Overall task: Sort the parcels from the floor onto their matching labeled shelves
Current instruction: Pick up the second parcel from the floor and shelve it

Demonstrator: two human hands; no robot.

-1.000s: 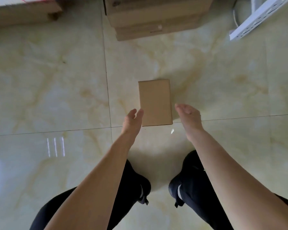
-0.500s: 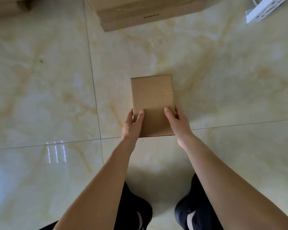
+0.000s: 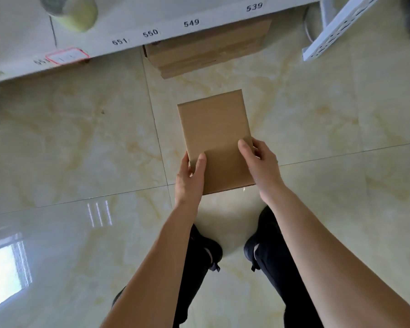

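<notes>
Flat brown cardboard parcel [image 3: 214, 138] held above the glossy tile floor [image 3: 81, 143], left hand [image 3: 191, 178] and right hand [image 3: 260, 162] pinching its near side edges. Looks light, stiff; edge grip suits, smooth faces may slip.

Soft, even daylight fills the view, bright without harshness. The glossy floor [image 3: 341, 119] under me throws back a white window glare [image 3: 4, 273] at my lower left and three thin streaks [image 3: 99, 214] just above it. A dim shadow pools on the tile beneath the parcel [image 3: 214, 136] I hold. The wide lens bends the shelf edge [image 3: 137, 39] at the top, and the round object [image 3: 69, 10] and far-left labels smear out of focus, while nearer numbers read sharp.
</notes>
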